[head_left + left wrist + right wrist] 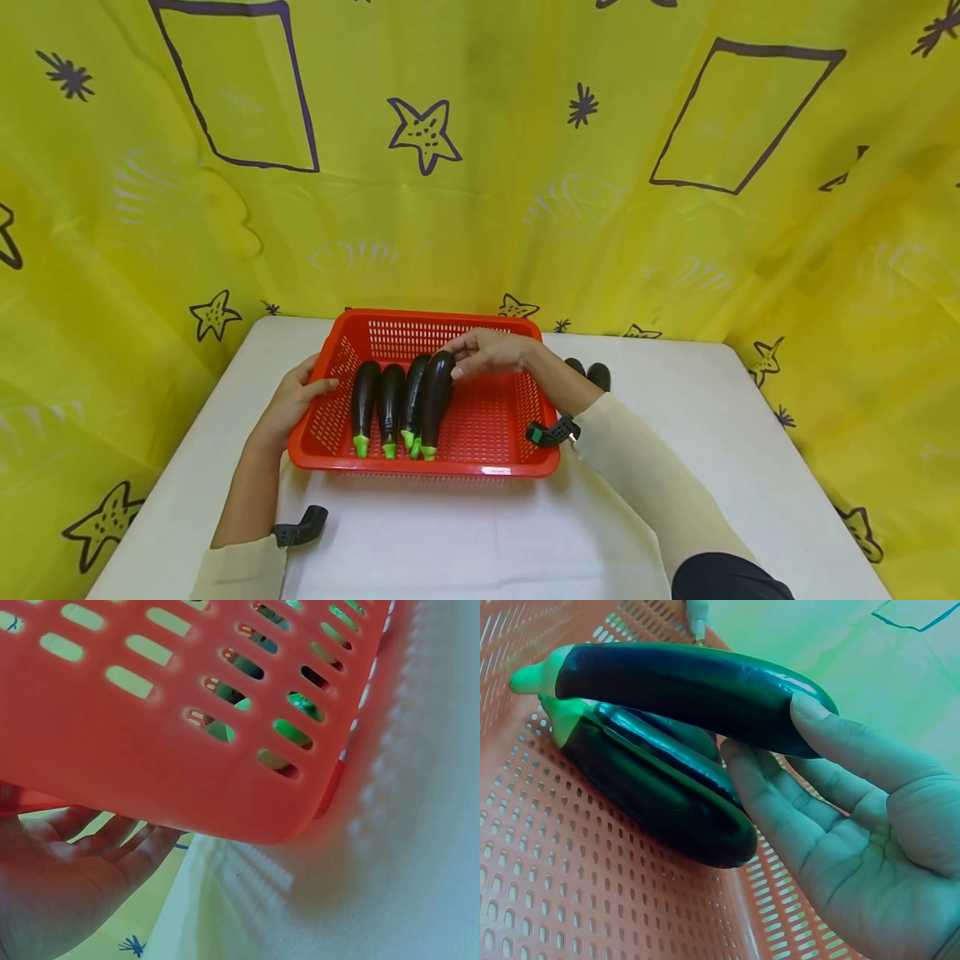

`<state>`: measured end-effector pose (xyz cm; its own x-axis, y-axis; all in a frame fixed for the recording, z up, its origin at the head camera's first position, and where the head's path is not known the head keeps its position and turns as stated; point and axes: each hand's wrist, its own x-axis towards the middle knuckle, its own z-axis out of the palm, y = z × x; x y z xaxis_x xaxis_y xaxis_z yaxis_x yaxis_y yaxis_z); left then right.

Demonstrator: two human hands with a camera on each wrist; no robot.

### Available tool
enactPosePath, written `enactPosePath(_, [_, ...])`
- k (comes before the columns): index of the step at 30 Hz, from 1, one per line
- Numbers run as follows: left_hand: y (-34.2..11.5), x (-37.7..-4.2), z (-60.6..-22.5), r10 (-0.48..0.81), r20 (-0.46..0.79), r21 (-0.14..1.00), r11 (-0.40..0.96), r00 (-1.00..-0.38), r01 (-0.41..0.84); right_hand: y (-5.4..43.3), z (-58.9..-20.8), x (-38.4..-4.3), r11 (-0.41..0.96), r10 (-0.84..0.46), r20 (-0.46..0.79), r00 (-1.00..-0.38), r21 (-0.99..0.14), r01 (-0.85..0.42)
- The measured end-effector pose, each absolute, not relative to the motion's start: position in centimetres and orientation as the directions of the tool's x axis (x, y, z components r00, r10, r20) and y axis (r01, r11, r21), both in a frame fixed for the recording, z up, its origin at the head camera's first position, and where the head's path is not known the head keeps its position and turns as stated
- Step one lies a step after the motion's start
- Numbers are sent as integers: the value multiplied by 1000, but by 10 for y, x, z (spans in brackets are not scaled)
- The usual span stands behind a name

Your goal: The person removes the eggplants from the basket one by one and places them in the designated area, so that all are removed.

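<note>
A red perforated plastic basket (480, 468) stands on the table with several dark purple eggplants inside, their green stem ends toward me. My left hand (292, 400) grips the basket's left rim, thumb over the edge; in the left wrist view its fingers lie beneath the rim, outside the wall. Inside the basket, my right hand (491, 352) pinches the rounded far end of an eggplant (697, 690) between thumb and fingers. That eggplant is raised at this end and lies over another eggplant (652, 795). More eggplants (364, 404) lie side by side to its left.
Two dark eggplants (599, 377) lie on the white table (667, 392) right of the basket, partly hidden by my right forearm. A yellow patterned curtain (480, 233) hangs behind and beside the table. A black wrist camera (302, 527) sits on my left wrist.
</note>
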<state>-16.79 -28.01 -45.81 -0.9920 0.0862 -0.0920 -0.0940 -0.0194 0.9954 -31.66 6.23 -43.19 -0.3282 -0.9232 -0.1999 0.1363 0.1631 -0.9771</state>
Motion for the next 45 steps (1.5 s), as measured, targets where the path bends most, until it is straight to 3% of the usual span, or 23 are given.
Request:
enactPosePath(13, [-280, -168, -457, 85, -82, 996, -29, -993, -85, 66, -425, -309, 52, -902, -125, -412, -982, 184])
enactPosePath(22, [-279, -168, -458, 82, -89, 996, -19, -993, -91, 69, -418, -307, -40, -844, -80, -530, -977, 211])
enactPosePath(45, [-281, -168, -458, 77, -100, 995, 4, -992, -100, 99, -396, -301, -124, -763, -76, -642, -957, 261])
